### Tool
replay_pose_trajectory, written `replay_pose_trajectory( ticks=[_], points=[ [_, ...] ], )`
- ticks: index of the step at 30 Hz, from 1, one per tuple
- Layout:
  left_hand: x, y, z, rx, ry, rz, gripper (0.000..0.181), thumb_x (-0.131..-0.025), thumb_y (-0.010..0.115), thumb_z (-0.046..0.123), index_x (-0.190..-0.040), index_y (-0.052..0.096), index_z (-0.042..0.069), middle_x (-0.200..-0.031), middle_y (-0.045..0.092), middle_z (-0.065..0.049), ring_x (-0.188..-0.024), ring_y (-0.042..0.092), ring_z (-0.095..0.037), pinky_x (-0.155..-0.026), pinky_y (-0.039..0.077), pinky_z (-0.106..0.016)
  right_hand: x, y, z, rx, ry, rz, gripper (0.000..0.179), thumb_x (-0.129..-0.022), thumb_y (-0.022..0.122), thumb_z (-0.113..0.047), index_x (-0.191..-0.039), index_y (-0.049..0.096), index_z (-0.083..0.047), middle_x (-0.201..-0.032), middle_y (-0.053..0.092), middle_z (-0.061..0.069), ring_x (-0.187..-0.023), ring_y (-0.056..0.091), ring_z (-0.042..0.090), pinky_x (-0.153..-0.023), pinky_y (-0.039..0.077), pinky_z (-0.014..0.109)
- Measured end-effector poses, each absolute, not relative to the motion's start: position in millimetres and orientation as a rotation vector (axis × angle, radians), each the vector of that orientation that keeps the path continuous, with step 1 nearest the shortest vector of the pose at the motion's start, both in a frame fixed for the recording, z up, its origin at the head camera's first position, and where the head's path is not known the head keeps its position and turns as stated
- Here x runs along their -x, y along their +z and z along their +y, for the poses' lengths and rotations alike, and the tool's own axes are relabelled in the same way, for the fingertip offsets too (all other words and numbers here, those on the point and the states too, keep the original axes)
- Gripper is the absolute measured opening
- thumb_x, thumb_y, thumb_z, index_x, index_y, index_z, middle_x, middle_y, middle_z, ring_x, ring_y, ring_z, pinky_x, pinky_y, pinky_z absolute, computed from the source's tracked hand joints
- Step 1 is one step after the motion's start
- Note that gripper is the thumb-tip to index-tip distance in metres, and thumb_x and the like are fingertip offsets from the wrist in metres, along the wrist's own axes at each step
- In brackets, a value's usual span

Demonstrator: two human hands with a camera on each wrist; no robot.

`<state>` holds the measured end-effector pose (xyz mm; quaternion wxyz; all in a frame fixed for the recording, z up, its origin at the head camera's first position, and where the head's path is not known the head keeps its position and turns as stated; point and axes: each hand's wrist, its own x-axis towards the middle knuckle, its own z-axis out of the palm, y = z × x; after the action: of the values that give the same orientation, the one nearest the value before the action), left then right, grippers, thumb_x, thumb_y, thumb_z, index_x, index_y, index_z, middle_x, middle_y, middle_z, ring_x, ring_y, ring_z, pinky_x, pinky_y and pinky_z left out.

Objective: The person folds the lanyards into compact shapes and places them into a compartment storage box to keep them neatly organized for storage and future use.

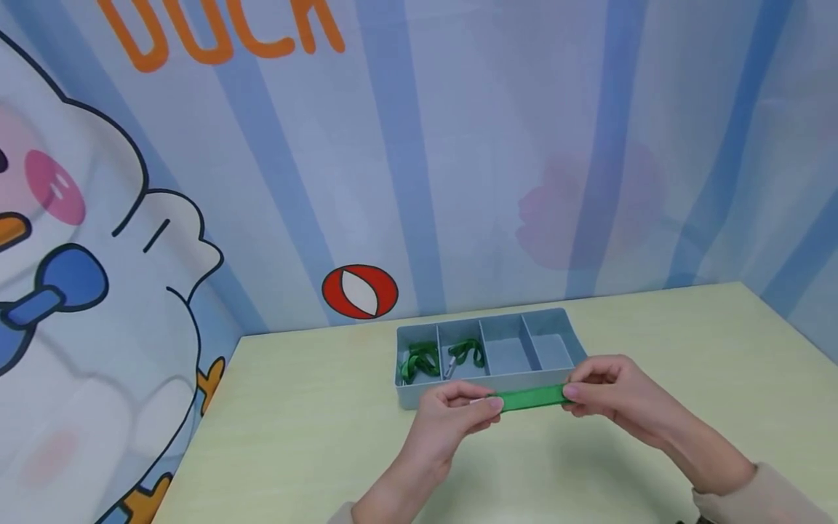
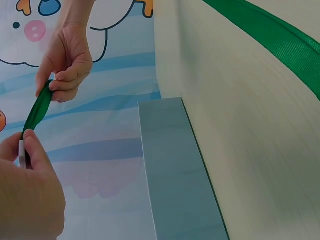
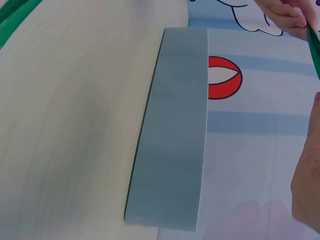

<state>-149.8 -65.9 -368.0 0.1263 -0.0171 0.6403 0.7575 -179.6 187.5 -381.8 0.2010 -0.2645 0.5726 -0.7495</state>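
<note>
A folded green lanyard (image 1: 533,398) is stretched between the two hands, in front of a grey-blue divided box. The left hand (image 1: 448,418) pinches its left end between thumb and fingers. At the other end, the right hand (image 1: 609,397) pinches it the same way. A pale clip (image 2: 22,152) shows at the left fingers in the left wrist view. Inside the box (image 1: 452,387), one green lanyard (image 1: 422,358) lies in the leftmost compartment, and another lanyard (image 1: 466,351) with a metal clip lies in the one beside it.
The box stands on a pale yellow table (image 1: 314,422) near its back edge. Behind hangs a blue striped cloth (image 1: 471,160) with cartoon prints. A green band (image 2: 280,40) crosses the upper right of the left wrist view, partly out of frame.
</note>
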Motion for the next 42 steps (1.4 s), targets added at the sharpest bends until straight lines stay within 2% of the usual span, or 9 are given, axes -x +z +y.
replay_pose_trajectory(
  ticks=[5,10,14,19,22,25,32,42],
  points=[
    [152,-369,-67,0.051,2.196,1.931,0.019,-0.078,0.074,0.007,-0.095,0.069,-0.002,-0.076,0.069,-0.003,-0.071,0.067,-0.014,-0.077,0.055,-0.033,177,-378,182,0.595,-2.121,1.822,0.026,-0.090,0.056,0.003,-0.087,0.073,-0.018,-0.077,0.069,-0.003,-0.071,0.064,0.010,-0.069,0.055,0.027],
    [151,-370,-67,0.066,2.171,1.994,0.020,-0.077,0.075,0.009,-0.094,0.070,0.000,-0.077,0.070,-0.004,-0.071,0.068,-0.015,-0.074,0.055,-0.031,177,-377,180,0.509,-2.098,1.877,0.021,-0.087,0.061,0.001,-0.084,0.068,-0.018,-0.075,0.068,-0.004,-0.069,0.064,0.009,-0.068,0.054,0.029],
    [152,-378,-65,0.041,2.174,2.028,0.019,-0.077,0.075,0.009,-0.092,0.070,0.000,-0.076,0.070,-0.005,-0.070,0.067,-0.015,-0.073,0.055,-0.031,174,-376,179,0.457,-1.981,2.061,0.006,-0.084,0.068,-0.006,-0.082,0.064,-0.010,-0.074,0.068,-0.003,-0.070,0.066,0.013,-0.068,0.054,0.032],
    [154,-393,-60,0.041,2.194,2.083,0.016,-0.076,0.076,0.007,-0.089,0.071,-0.001,-0.074,0.070,-0.008,-0.067,0.067,-0.015,-0.070,0.055,-0.030,168,-376,170,0.434,-1.733,2.484,0.016,-0.077,0.075,-0.010,-0.079,0.062,-0.001,-0.070,0.065,0.005,-0.063,0.063,0.016,-0.059,0.052,0.031],
    [153,-399,-55,0.064,2.192,2.115,0.016,-0.076,0.076,0.009,-0.087,0.071,-0.001,-0.074,0.070,-0.009,-0.066,0.067,-0.015,-0.067,0.056,-0.029,167,-378,161,0.448,-1.633,2.666,0.011,-0.075,0.073,-0.001,-0.075,0.062,-0.004,-0.067,0.061,0.005,-0.057,0.055,0.013,-0.053,0.048,0.028],
    [153,-402,-49,0.070,2.198,2.145,0.016,-0.075,0.077,0.009,-0.086,0.071,-0.001,-0.074,0.070,-0.009,-0.064,0.066,-0.015,-0.066,0.056,-0.028,167,-381,154,0.482,-1.559,2.794,0.018,-0.072,0.068,0.007,-0.070,0.061,-0.009,-0.063,0.057,0.001,-0.055,0.048,0.011,-0.050,0.044,0.026],
    [153,-401,-39,0.065,2.231,2.123,0.014,-0.075,0.076,0.008,-0.084,0.070,0.000,-0.071,0.069,-0.008,-0.063,0.065,-0.012,-0.064,0.054,-0.026,168,-386,142,0.656,-1.358,3.090,0.031,-0.066,0.066,0.013,-0.064,0.056,-0.016,-0.064,0.051,-0.008,-0.056,0.044,0.006,-0.050,0.040,0.022],
    [156,-398,-30,0.074,2.308,2.177,0.012,-0.074,0.076,0.007,-0.082,0.070,0.000,-0.069,0.069,-0.008,-0.059,0.062,-0.011,-0.060,0.052,-0.024,164,-379,135,0.612,-1.445,3.071,0.027,-0.067,0.068,0.011,-0.068,0.060,-0.014,-0.065,0.056,-0.008,-0.054,0.047,0.005,-0.050,0.044,0.022]
  ],
)
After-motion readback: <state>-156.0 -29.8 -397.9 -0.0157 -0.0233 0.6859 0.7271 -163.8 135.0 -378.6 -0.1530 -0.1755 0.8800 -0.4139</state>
